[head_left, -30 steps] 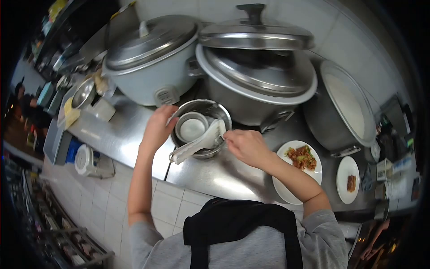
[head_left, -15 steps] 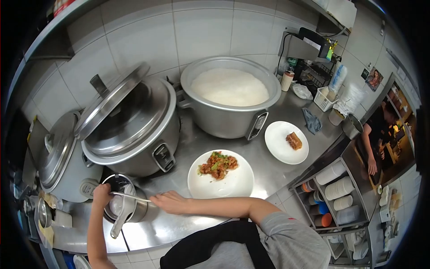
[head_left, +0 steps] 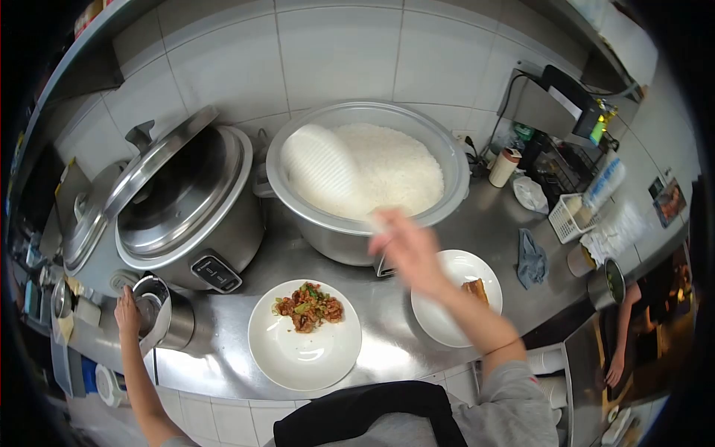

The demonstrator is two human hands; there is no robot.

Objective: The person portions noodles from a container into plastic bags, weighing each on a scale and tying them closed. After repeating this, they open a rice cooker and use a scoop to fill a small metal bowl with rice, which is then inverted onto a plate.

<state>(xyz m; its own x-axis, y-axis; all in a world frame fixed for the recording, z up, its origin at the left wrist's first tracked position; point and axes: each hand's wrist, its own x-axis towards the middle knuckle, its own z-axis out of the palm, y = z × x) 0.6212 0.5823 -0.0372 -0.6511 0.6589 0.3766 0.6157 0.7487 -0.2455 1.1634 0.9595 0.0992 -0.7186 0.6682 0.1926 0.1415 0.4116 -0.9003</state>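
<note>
My right hand (head_left: 406, 253), blurred by motion, grips the handle end of a white ribbed rice paddle (head_left: 320, 167). The paddle's broad blade overlaps the left part of the cooked rice (head_left: 395, 160) in the lidless rice cooker (head_left: 316, 235). At far left, my left hand (head_left: 128, 314) lies along the side of a metal pot (head_left: 179, 320), fingers stretched upward. A pale utensil (head_left: 165, 316) leans inside that pot. Below the rice cooker sits a white plate (head_left: 302, 369) with a saucy, chopped-green-topped dish (head_left: 309, 307). Under my right forearm, another plate (head_left: 447, 328) bears a browned piece of food (head_left: 477, 289).
A second rice cooker (head_left: 216, 272) stands left with its lid (head_left: 160, 160) tilted. A grey-blue cloth (head_left: 531, 258), white basket (head_left: 570, 220) and bottle (head_left: 505, 167) are at right. Another person's arm (head_left: 622, 335) shows at far right.
The paddle has gone from over the metal pot to the rice, carried by my right hand. My left hand has let go of it and moved to the pot's side. The view has shifted.
</note>
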